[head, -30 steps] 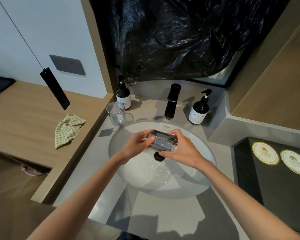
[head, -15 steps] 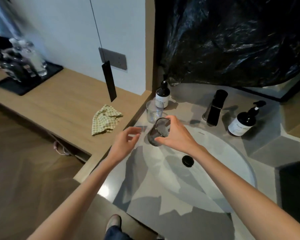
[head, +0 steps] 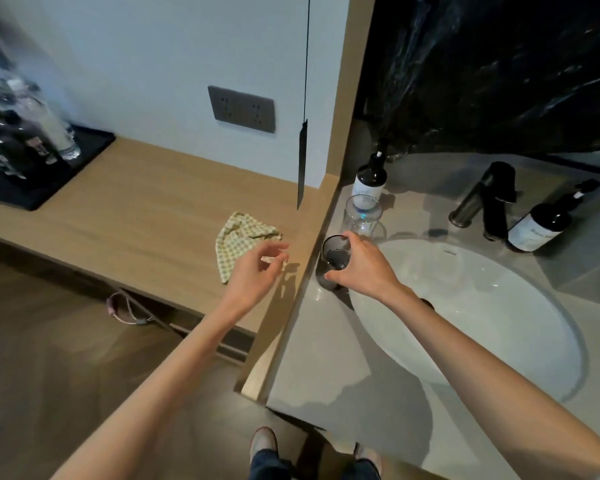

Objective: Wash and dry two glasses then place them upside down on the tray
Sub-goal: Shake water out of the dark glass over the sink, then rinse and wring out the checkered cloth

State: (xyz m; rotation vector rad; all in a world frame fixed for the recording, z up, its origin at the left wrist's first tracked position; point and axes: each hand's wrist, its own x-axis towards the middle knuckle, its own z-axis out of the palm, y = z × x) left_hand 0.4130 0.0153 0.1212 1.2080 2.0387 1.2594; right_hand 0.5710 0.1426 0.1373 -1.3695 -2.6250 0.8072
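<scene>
Right hand (head: 361, 268) grips dark glass (head: 332, 258), seemingly on counter (head: 326, 344); left hand (head: 253, 275) apart.

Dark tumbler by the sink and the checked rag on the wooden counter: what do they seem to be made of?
Tumbler: likely smoke-tinted glass, glossy. You can see through its wall and the rim glints, though hard plastic cannot be ruled out.
Rag: woven, cotton-like cloth, matte, in a green-and-cream check. It lies crumpled in soft folds.

Right hand (head: 359, 263) holding dark glass (head: 333, 258), left hand (head: 257, 271) over checked cloth (head: 243, 237)
</scene>
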